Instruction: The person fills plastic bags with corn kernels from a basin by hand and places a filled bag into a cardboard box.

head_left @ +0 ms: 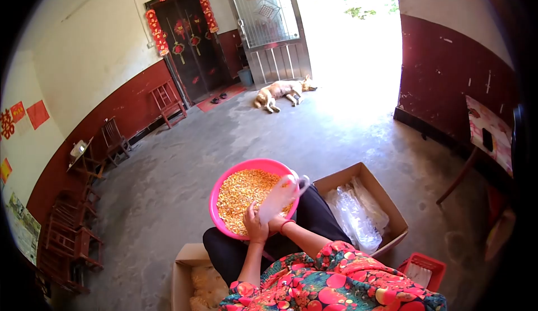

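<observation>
A pink basin (214, 199) full of yellow corn kernels (241, 193) rests on my lap. Over its right side a translucent whitish plastic bag (278, 196) stands up, its looped top leaning to the right. My left hand (256, 224) is closed on the lower edge of the bag. Partly behind the bag, my right hand (275, 223), with a red band at the wrist, also grips it low down; most of its fingers are hidden. Both hands are above the near rim of the basin.
An open cardboard box (397, 217) with clear plastic bags (358, 213) stands at my right, a red crate (434, 269) nearer. Another box (182, 272) at my left holds tan contents. A dog (280, 92) lies by the doorway. Wooden chairs (115, 140) line the left wall.
</observation>
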`<state>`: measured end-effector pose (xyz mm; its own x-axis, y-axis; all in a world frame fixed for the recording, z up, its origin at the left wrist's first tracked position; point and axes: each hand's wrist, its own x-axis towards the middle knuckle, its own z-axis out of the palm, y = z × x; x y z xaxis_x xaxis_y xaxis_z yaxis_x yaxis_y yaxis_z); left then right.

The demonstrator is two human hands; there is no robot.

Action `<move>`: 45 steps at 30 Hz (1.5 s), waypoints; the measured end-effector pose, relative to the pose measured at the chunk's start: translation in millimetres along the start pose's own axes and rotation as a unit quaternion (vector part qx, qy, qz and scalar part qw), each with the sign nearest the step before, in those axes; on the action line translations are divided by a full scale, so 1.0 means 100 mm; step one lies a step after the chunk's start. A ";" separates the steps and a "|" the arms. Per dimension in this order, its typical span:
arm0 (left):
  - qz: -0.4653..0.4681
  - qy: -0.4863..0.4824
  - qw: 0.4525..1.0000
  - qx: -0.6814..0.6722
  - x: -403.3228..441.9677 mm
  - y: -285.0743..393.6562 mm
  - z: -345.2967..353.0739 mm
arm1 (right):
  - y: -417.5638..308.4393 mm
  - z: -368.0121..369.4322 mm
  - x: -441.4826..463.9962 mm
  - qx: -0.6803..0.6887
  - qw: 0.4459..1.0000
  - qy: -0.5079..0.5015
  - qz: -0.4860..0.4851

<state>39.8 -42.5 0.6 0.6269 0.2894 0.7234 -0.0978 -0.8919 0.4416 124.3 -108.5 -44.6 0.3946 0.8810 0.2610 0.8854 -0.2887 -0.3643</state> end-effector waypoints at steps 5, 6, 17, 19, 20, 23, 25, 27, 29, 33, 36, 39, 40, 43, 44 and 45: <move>0.030 -0.020 0.999 0.028 -0.06 0.02 -0.04 | -0.37 -0.56 -0.07 -0.125 0.988 -0.092 -0.018; 0.031 -0.020 0.999 0.026 -0.06 -0.01 -0.03 | -0.34 -0.50 -0.05 -0.125 0.988 -0.091 -0.018; -0.091 -0.057 0.993 -0.047 -0.09 -0.10 0.09 | 0.20 -0.05 0.14 -0.044 0.980 0.013 0.193; -0.077 -0.079 0.994 -0.004 -0.06 0.01 0.06 | 0.38 0.32 0.17 -0.072 0.979 0.127 0.144; -0.064 -0.100 0.992 0.039 -0.04 0.07 0.02 | 0.31 0.27 0.14 -0.050 0.976 0.160 0.143; -0.067 -0.157 0.985 0.017 0.04 0.08 -0.05 | 0.06 0.14 0.04 0.035 0.956 0.263 0.123; -0.015 -0.195 0.981 0.017 -0.02 -0.13 0.07 | 0.00 0.09 0.00 0.091 0.941 0.312 0.098; 0.013 -0.173 0.984 0.045 -0.07 -0.14 0.07 | 0.12 0.26 0.09 0.193 0.933 0.289 0.092; 0.040 -0.149 0.985 0.072 -0.07 -0.10 0.02 | 0.27 0.59 0.16 0.279 0.909 0.295 0.095; -0.059 -0.202 0.972 -0.103 -0.01 -0.12 -0.01 | 0.43 0.93 0.31 0.556 0.769 0.302 0.094; -0.079 -0.194 0.959 -0.193 -0.15 -0.47 0.24 | 0.35 0.82 0.39 0.789 0.564 0.234 -0.070; 0.069 -0.251 0.959 0.112 -0.09 -0.25 0.01 | 0.05 0.69 0.49 0.933 0.191 0.088 -0.291; 0.069 -0.251 0.959 0.111 -0.11 -0.27 0.05 | -0.02 0.63 0.48 0.936 0.158 0.065 -0.308; 0.029 -0.158 0.936 0.314 -0.30 -0.60 0.43 | -0.18 0.47 0.30 0.813 0.550 0.148 -0.124; -0.001 -0.141 0.946 0.293 -0.32 -0.60 0.44 | -0.23 0.41 0.22 0.639 0.752 0.157 -0.028; -0.028 -0.131 0.958 0.252 -0.37 -0.62 0.41 | -0.29 0.36 0.17 0.494 0.857 0.148 0.016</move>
<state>54.9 -12.2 -75.0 0.7990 0.3040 0.5189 0.2864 -0.9510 0.1162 96.4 -71.5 -61.4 0.5891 0.7031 0.3982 0.2906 0.2754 -0.9163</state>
